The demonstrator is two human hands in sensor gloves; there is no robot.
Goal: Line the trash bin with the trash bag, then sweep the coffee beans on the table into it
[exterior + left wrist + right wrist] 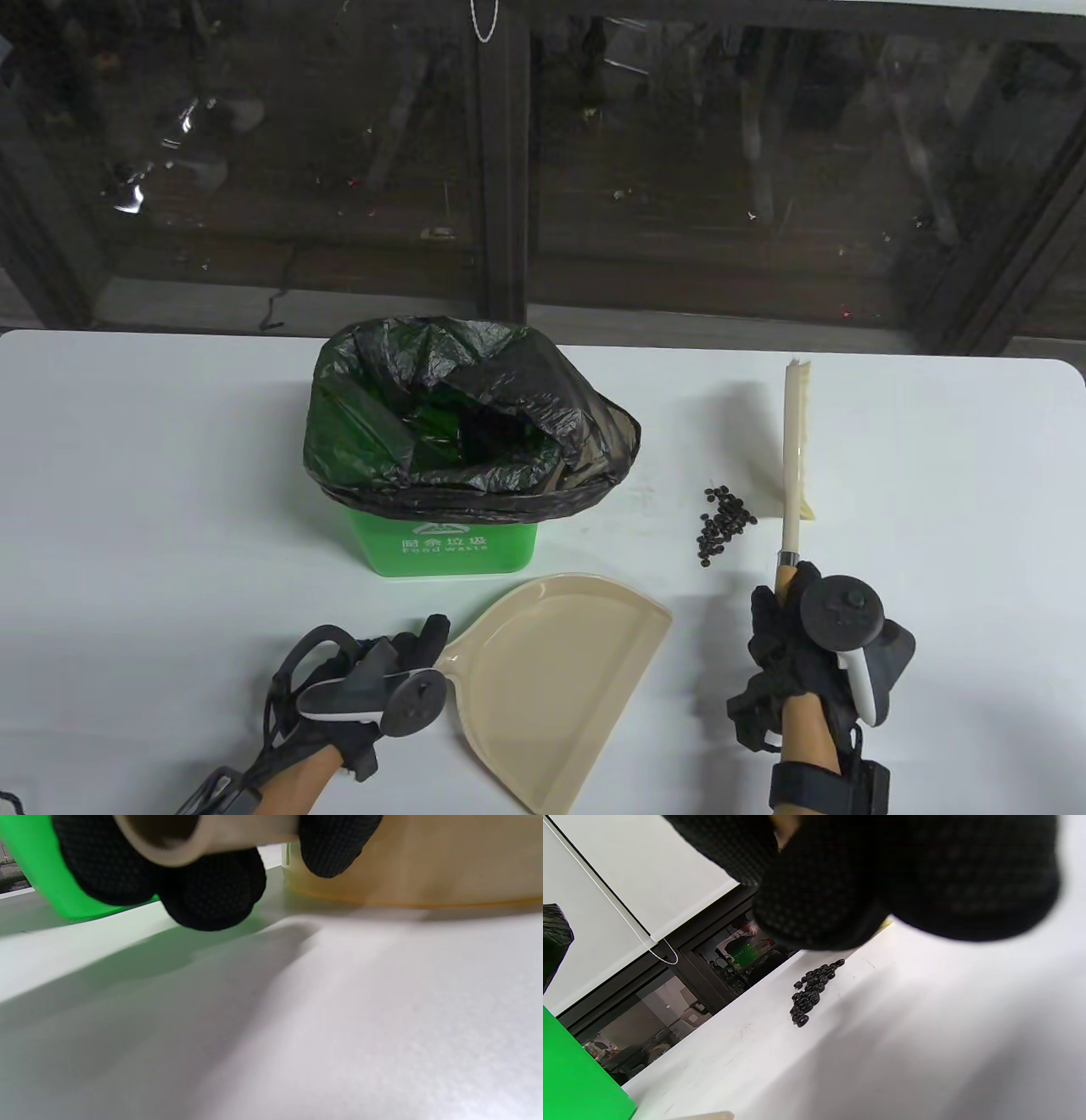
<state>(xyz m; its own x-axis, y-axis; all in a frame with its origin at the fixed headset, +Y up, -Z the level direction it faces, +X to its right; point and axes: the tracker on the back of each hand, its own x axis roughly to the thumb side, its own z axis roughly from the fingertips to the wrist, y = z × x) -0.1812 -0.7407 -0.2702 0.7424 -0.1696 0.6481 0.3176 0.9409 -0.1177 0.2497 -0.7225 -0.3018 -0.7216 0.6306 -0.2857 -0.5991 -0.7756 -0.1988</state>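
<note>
Dark coffee beans (pixel 723 524) lie between dustpan-gripping left hand (pixel 386 679) and brush-gripping right hand (pixel 785 645).

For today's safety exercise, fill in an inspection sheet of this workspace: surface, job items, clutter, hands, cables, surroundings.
Surface: white table, bare parts look clean.
Job's things: green bin lined with black bag; coffee beans piled beside the brush; beige dustpan.
Clutter: nothing seen.
Grippers: left hand holds the dustpan handle; right hand grips the brush handle.
Cables: glove wires at the left wrist.
Surroundings: dark window behind.
</note>
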